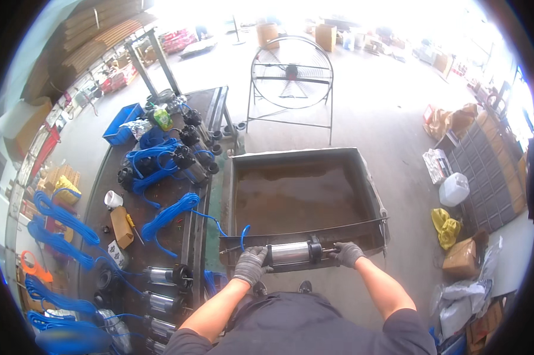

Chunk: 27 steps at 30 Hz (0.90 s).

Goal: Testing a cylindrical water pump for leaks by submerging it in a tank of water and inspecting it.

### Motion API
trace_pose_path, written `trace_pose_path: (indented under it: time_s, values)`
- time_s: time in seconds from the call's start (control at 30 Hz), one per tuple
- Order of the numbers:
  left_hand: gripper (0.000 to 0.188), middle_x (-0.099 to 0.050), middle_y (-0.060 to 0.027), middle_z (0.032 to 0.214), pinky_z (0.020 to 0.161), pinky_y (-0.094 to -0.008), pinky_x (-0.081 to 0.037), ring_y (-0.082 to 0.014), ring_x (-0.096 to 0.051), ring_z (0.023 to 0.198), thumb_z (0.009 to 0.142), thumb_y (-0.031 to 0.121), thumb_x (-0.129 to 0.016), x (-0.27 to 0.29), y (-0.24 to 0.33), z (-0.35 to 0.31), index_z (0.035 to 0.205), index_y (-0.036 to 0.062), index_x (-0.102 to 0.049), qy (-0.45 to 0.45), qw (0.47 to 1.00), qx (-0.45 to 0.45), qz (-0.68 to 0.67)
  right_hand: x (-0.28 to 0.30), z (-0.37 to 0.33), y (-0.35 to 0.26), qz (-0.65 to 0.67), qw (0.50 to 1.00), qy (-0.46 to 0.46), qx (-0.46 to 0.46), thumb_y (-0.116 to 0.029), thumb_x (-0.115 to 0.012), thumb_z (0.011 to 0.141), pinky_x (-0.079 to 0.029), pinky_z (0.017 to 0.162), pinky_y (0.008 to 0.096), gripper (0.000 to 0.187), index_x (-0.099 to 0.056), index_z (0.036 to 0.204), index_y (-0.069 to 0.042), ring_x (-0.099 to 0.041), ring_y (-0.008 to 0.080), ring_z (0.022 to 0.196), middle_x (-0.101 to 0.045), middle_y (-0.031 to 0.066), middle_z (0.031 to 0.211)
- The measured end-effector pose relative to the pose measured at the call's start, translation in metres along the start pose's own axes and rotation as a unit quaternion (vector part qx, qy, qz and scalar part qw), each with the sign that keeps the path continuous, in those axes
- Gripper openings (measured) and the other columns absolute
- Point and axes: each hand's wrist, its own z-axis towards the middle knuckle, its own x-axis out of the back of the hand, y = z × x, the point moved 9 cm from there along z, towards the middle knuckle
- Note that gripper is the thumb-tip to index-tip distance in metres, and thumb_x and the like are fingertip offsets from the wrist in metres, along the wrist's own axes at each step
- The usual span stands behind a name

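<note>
In front of me I hold a silver cylindrical pump motor (290, 252) with black ends, lying level over the near edge of a metal tank (367, 171). My left hand (252, 265), in a grey glove, is closed round its left black end. At the other end, my gloved right hand (347, 254) has its fingers closed at the thin metal shaft (328, 250). A blue cable (244, 236) rises in a loop near the left end. Brownish water (296, 201) fills much of the tank.
On the left, a dark workbench (160, 219) carries coiled blue cable (172, 219), several similar motors (163, 303), a blue bin (122, 124) and a white cup (113, 199). A large floor fan (291, 72) stands beyond the tank. Boxes, a white jug (454, 189) and yellow bags (445, 228) lie right.
</note>
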Motion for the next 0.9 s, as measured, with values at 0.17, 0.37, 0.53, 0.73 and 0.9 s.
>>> trace_pose_path:
  time_s: [0.17,0.37,0.53,0.73,0.9]
  values:
    - [0.077,-0.063,-0.0183,0.141,0.116,-0.0454,-0.044,-0.0373,-0.056,0.134,0.079,0.040,-0.086,0.006,0.003,-0.001,0.141,0.0027,-0.061,-0.002,1.000,0.002,-0.012,-0.036,0.012,0.030,0.399,0.856,-0.218,-0.247,-0.054,-0.067,0.100,-0.060,0.062,0.0380,0.053,-0.071,0.102,-0.001,-0.070,0.0266,0.063,-0.070,0.0137,0.074]
    - [0.076,-0.063,-0.0178,0.139,0.114,-0.0449,-0.046,-0.0365,-0.057,0.132,0.079,0.040,-0.086,0.007,0.005,-0.002,0.141,0.0034,-0.061,0.007,1.000,-0.002,-0.005,-0.028,0.018,0.007,0.373,0.907,-0.192,-0.037,-0.038,-0.073,0.101,-0.052,0.057,0.0315,0.034,-0.068,0.097,-0.004,-0.062,0.0125,0.064,-0.067,0.0040,0.078]
    - [0.079,-0.063,-0.0173,0.140,0.114,-0.0443,-0.046,-0.0371,-0.058,0.131,0.079,0.044,-0.085,0.002,0.006,-0.002,0.141,0.0029,-0.061,0.012,1.000,-0.020,0.014,0.014,-0.001,-0.029,0.237,0.954,-0.174,0.063,-0.027,-0.083,0.093,-0.057,0.069,0.0380,0.028,-0.070,0.107,-0.006,-0.067,0.0191,0.072,-0.071,0.0040,0.086]
    - [0.079,-0.063,-0.0175,0.140,0.112,-0.0441,-0.046,-0.0368,-0.057,0.131,0.078,0.045,-0.085,0.000,0.003,-0.003,0.141,0.0028,-0.061,0.013,1.000,-0.016,0.001,0.023,-0.015,-0.054,-0.259,0.947,-0.179,0.058,-0.047,-0.071,0.097,-0.058,0.086,0.0457,0.040,-0.074,0.110,-0.010,-0.075,0.0329,0.098,-0.077,0.0176,0.105]
    - [0.079,-0.063,-0.0181,0.140,0.113,-0.0446,-0.046,-0.0373,-0.057,0.131,0.078,0.045,-0.085,-0.004,0.001,-0.003,0.141,0.0032,-0.061,0.004,1.000,-0.001,0.005,-0.003,0.003,-0.025,-0.025,0.978,-0.202,0.048,-0.054,-0.067,0.099,-0.059,0.070,0.0442,0.050,-0.076,0.106,-0.005,-0.074,0.0286,0.074,-0.075,0.0141,0.081]
